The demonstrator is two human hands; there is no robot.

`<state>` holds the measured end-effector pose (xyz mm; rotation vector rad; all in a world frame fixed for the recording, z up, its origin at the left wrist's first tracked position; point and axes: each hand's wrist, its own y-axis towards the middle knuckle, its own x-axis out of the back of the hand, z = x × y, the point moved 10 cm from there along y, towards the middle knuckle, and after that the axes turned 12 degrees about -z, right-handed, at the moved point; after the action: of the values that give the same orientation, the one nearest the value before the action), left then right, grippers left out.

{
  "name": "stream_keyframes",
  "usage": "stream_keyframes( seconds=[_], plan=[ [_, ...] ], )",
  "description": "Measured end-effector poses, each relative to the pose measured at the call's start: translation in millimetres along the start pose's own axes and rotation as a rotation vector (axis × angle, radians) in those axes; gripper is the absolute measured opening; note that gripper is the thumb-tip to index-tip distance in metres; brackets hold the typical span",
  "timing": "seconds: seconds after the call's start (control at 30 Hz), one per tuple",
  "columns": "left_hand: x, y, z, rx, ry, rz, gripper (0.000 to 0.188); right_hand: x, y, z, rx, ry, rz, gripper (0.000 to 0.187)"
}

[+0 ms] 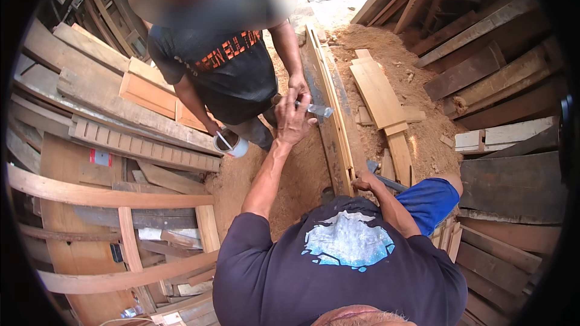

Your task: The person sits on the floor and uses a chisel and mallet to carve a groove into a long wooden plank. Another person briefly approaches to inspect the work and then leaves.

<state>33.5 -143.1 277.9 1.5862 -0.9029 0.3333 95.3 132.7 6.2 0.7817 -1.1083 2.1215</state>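
My left hand is raised over the left side of the workbench, its fingers around a flat tool with a shiny grey, blade-like end. A co-worker's hand meets mine there, and whether it also grips the tool is unclear. My right hand is closed at the near end of a long, narrow, slotted wooden piece, which lies along the bench. Beside my right forearm is a dark grey bar, its kind unclear. The co-worker's other hand holds a white pail with a pale stick in it.
The co-worker stands on the bench's far left side. Light boards lie to its right on sawdust. Stacked planks line the right, and more timber with a curved wooden frame fills the left.
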Motion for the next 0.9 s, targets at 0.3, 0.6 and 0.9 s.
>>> stream_keyframes(
  seconds=[0.3,0.6,0.9],
  plan=[
    [-27,51,-6,0.035,-0.394,-0.05,0.018,211,-64,145,0.295,0.37,-0.651,0.048],
    [-49,3,-46,0.884,-1.249,0.435,0.042,282,-31,188,0.207,1.081,-0.84,0.045],
    [-50,-30,-48,0.843,-1.178,0.358,0.05,249,1,188,0.115,1.156,-0.673,0.026]
  ],
)
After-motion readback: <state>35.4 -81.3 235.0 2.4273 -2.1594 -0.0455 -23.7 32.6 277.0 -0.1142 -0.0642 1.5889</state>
